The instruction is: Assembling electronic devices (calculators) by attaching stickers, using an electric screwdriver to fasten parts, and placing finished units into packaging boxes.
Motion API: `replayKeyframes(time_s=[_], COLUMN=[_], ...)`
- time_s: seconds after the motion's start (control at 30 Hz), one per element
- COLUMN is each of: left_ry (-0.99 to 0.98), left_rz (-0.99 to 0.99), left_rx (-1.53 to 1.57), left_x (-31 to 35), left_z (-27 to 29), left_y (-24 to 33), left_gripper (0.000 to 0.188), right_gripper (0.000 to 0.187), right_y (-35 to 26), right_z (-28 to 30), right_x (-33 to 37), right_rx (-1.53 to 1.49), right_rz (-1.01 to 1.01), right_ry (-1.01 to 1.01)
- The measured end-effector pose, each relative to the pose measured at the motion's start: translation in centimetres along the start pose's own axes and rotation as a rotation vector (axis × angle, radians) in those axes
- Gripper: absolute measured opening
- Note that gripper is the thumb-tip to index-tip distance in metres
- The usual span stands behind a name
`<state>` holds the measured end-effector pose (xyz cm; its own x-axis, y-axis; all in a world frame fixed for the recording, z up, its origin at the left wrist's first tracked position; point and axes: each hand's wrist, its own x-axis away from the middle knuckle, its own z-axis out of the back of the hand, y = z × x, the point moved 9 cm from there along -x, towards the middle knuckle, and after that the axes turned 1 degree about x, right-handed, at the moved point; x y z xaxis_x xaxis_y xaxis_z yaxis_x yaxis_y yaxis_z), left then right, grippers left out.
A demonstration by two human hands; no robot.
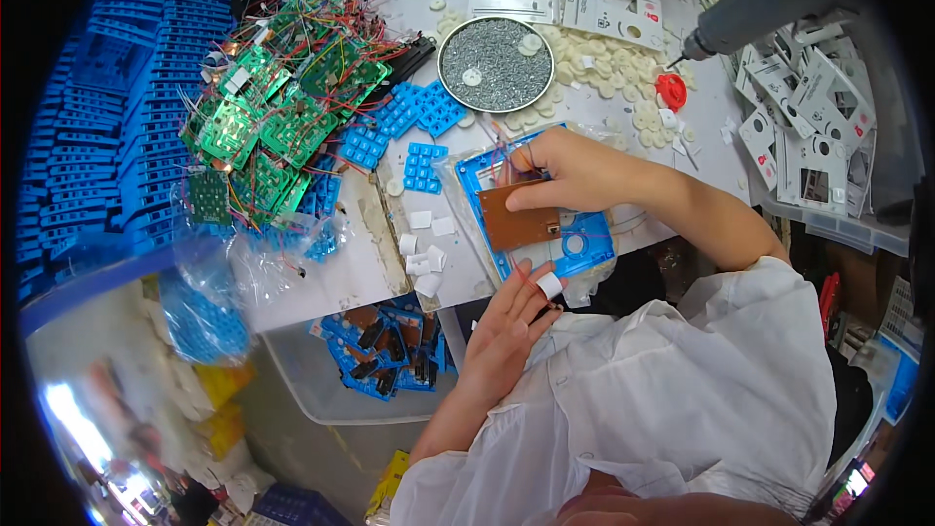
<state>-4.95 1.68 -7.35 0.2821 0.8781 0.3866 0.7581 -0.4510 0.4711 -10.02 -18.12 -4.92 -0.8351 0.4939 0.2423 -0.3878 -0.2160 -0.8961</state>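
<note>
My right hand (pixel 575 170) is closed on a brown circuit board (pixel 511 217), its thumb lying across the top face. The board sits tilted over a blue plastic casing (pixel 589 245), with thin red and dark wires running out near my fingers. Beneath the casing is a clear plastic bag (pixel 450 175). At the casing's near edge, my left hand (pixel 506 336) has a small white square piece (pixel 549 284) between its fingertips. Similar white pieces (pixel 427 261) lie on the table to the left of the casing.
Green circuit boards (pixel 292 127) with tangled wires are piled at left, beside blue keypads (pixel 425 168). A round tin of screws (pixel 495 63) stands behind the casing, near cream discs (pixel 609 68). An electric screwdriver (pixel 750 15) hangs at upper right, above white panels (pixel 813 175). A bin (pixel 336 409) sits below the table edge.
</note>
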Motion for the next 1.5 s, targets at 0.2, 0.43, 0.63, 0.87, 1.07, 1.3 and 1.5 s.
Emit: replayKeyframes(time_s=[0.2, 0.43, 0.63, 0.87, 1.07, 1.3, 1.5], left_ry=[0.018, -0.060, -0.175, -0.120, -0.112, -0.041, -0.038], left_rz=[0.015, 0.047, 0.124, 0.161, 0.100, 0.004, -0.101], left_rx=[0.040, 0.019, -0.008, 0.041, -0.027, -0.232, -0.315], left_x=[0.0, -1.0, -2.2, -2.2, -1.7, -0.7, -0.7], left_z=[0.5, -1.1, -4.1, -2.5, -2.5, -1.3, -0.8], left_y=[0.4, 0.4, 1.2, 0.0, 0.8, 1.5, 2.5], left_gripper=[0.088, 0.096, 0.106, 0.104, 0.098, 0.089, 0.089], right_gripper=[0.029, 0.029, 0.024, 0.021, 0.022, 0.022, 0.019], right_y=[-1.3, 0.3, 2.4, 1.4, 0.8, 1.3, 1.8], right_z=[-0.2, 1.3, 4.1, 2.0, 1.5, 0.5, -1.8], right_x=[-1.1, 0.4, 2.7, 0.5, 0.6, 2.8, 5.0], right_rx=[0.177, -0.256, -0.399, -0.041, -0.396, -0.639, -0.808], right_rz=[0.068, -0.126, -0.217, 0.016, -0.189, -0.135, -0.148], right_ry=[-0.035, -0.065, 0.032, -0.056, -0.112, -0.133, -0.206])
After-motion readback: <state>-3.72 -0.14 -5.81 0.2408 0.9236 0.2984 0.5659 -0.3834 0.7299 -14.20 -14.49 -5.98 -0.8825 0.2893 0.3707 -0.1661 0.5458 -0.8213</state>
